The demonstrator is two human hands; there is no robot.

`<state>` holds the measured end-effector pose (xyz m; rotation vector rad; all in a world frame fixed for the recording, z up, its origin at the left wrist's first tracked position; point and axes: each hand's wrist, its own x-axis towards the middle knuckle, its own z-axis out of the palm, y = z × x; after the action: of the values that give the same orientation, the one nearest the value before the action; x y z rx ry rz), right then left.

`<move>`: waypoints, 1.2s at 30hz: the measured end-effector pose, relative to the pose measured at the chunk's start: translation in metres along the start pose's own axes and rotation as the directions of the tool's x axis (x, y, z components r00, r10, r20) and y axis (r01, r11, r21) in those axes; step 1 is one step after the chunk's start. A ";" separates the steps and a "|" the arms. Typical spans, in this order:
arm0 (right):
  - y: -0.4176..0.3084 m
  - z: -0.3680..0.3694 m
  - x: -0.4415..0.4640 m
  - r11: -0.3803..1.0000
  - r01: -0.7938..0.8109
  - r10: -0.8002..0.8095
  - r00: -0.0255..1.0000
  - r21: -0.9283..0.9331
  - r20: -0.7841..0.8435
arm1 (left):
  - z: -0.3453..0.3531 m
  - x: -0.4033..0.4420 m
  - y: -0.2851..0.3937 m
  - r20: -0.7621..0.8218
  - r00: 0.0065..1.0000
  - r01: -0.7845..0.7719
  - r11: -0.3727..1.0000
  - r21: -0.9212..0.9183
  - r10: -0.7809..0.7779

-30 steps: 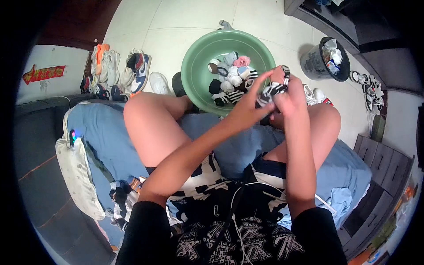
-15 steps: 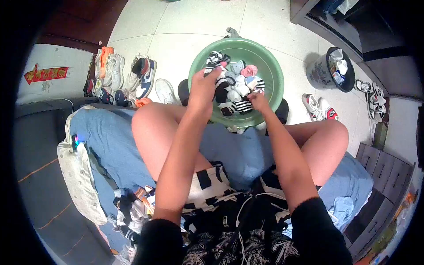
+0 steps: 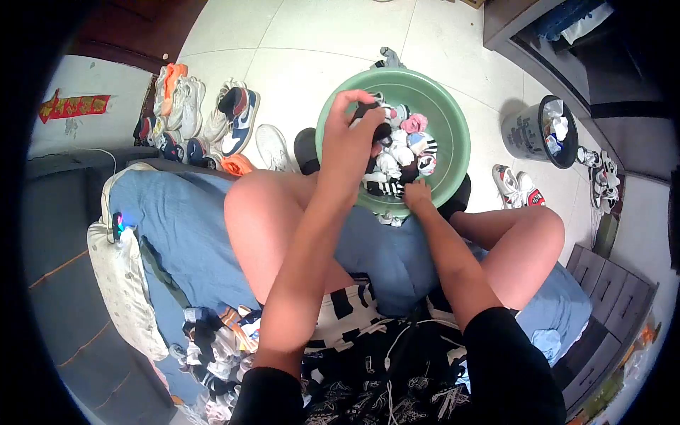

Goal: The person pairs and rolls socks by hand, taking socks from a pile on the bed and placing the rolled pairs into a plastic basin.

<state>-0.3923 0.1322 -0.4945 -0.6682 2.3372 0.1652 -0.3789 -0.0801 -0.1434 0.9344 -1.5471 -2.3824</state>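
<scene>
A round green basin stands on the floor between my knees, holding a pile of socks in white, black, pink and striped patterns. Over the basin's left side, my left hand is closed around a dark sock, its palm side partly hidden. Low inside the basin near the front rim, my right hand has its fingers closed at the end of a black-and-white striped sock. A grey sock hangs over the far rim, and light-coloured socks hang over the near rim.
More socks lie heaped on the blue bedsheet at my left. Several shoes line the left wall. A trash bin, white-and-red sneakers and grey drawers are at the right.
The view has shifted, so the basin appears farther right. My left hand has turned, with a dark sock now showing in its fingers. My right hand has moved toward the near rim.
</scene>
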 end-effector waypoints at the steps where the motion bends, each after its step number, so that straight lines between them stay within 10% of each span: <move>1: 0.000 0.002 0.002 0.999 -0.012 0.012 1.000 -0.036 -0.013 | -0.002 0.000 0.001 0.000 1.000 -0.001 1.000 -0.001 0.001; 9: 0.013 -0.146 -0.006 0.729 0.345 -0.076 0.899 0.591 -0.431 | -0.015 -0.002 0.002 0.045 0.988 -0.148 0.987 0.063 0.145; 12: 0.007 -0.225 -0.073 0.032 0.226 -0.155 0.963 0.974 -0.219 | -0.020 0.004 -0.009 0.041 0.991 -0.129 0.990 0.064 0.126; 15: -0.017 -0.296 -0.176 -0.555 0.038 -0.043 0.996 0.831 -0.074 | -0.021 0.012 -0.033 0.075 0.985 -0.159 0.986 0.051 0.155; 19: -0.017 -0.288 -0.204 -0.634 0.131 -0.226 0.911 0.762 -0.344 | -0.003 -0.002 -0.044 0.105 0.957 -0.289 0.893 0.346 0.269; 21: -0.025 -0.286 -0.208 -0.661 0.240 -0.059 0.928 0.711 -0.368 | 0.003 -0.011 -0.046 0.059 0.953 -0.298 0.887 0.352 0.297; 30: -0.002 -0.286 -0.214 -0.471 0.516 0.186 0.851 0.716 -0.491 | 0.024 -0.014 -0.053 0.009 0.900 -0.437 0.900 0.009 0.436; 32: 0.005 -0.284 -0.208 -0.497 0.531 0.201 0.840 0.686 -0.504 | 0.019 -0.007 -0.056 0.004 0.886 -0.419 0.798 0.434 0.464; 36: 0.003 -0.289 -0.212 -0.504 0.388 0.110 0.915 0.771 -0.389 | 0.030 -0.016 -0.045 0.034 0.951 -0.295 0.869 0.397 0.308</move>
<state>-0.4304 0.1390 -0.1381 0.0861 1.3408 -2.2377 -0.3745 -0.0293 -0.1678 0.7163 -2.0417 -1.8665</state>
